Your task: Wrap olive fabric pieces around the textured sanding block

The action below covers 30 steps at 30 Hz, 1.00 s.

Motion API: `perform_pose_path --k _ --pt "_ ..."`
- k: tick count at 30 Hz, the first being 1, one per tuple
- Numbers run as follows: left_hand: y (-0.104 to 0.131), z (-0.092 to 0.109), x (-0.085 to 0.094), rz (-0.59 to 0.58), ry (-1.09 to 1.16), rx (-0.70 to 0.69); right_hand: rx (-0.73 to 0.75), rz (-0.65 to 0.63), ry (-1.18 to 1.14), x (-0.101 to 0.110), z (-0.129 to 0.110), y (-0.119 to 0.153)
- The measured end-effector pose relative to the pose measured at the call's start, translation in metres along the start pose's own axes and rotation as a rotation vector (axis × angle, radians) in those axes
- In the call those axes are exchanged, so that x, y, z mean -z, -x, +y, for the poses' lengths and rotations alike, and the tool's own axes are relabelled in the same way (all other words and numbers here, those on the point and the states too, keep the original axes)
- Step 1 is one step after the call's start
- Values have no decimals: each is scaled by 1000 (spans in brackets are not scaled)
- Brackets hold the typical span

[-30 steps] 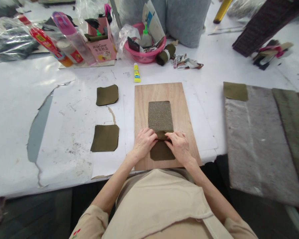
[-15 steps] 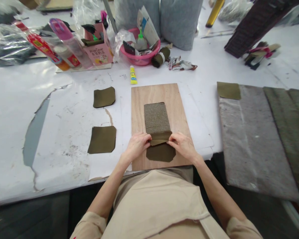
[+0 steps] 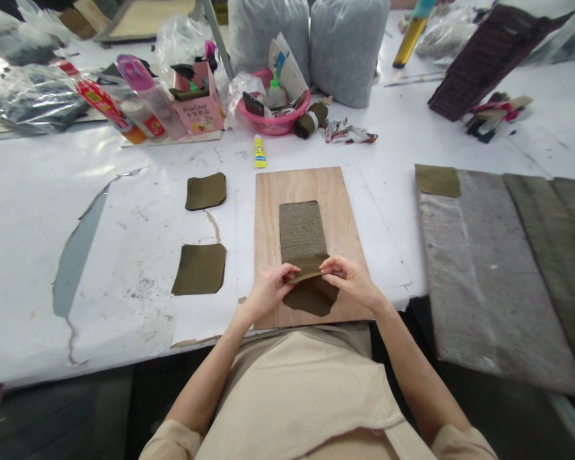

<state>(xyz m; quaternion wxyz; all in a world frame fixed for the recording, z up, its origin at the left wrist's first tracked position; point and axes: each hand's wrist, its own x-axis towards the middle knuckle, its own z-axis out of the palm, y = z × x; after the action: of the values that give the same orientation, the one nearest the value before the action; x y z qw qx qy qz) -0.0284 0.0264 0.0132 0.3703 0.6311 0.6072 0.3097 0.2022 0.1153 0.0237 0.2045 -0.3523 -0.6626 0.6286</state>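
My left hand (image 3: 271, 291) pinches the left side of an olive fabric piece (image 3: 309, 265) between thumb and fingertips. At its opposite side my right hand (image 3: 353, 281) grips the same piece. Its near edge is lifted and bent, with a brown inner side showing beneath. Just beyond my fingers lies a speckled, rough-textured rectangle (image 3: 301, 229), which meets the olive piece; whether they are joined I cannot tell. Closer to me, a flat olive part with cut corners (image 3: 311, 303) rests on the wooden board (image 3: 266, 211). Both thumbs partly hide the lifted edge.
Two stacks of olive pieces, one farther (image 3: 206, 191) and one nearer (image 3: 199, 269), lie left of the board. A yellow glue tube (image 3: 260, 153) and a pink basket (image 3: 274, 126) stand beyond it. Grey padded material (image 3: 483, 275) covers the right side, with an olive piece (image 3: 437, 181) on its corner.
The near edge of the olive fabric piece has been raised higher and curled. My hands have drawn slightly closer together. The whole view has shifted a little.
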Motion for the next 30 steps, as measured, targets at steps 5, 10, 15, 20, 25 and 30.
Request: perform_pose_path --k 5,10,15,20,25,30 --pt "6 4 -12 -115 453 166 -31 -7 24 5 3 -7" --pt "13 1 -18 40 -9 141 33 76 383 -3 17 -8" --pt "8 -7 -11 163 -240 48 89 106 532 -11 18 -1" --pt "-6 -15 -4 79 -409 -104 134 125 545 -13 22 2" --pt "-13 -17 -4 38 -486 -184 196 131 512 -14 27 3" --pt "-12 -20 -5 48 -435 -200 208 155 575 -11 27 4"
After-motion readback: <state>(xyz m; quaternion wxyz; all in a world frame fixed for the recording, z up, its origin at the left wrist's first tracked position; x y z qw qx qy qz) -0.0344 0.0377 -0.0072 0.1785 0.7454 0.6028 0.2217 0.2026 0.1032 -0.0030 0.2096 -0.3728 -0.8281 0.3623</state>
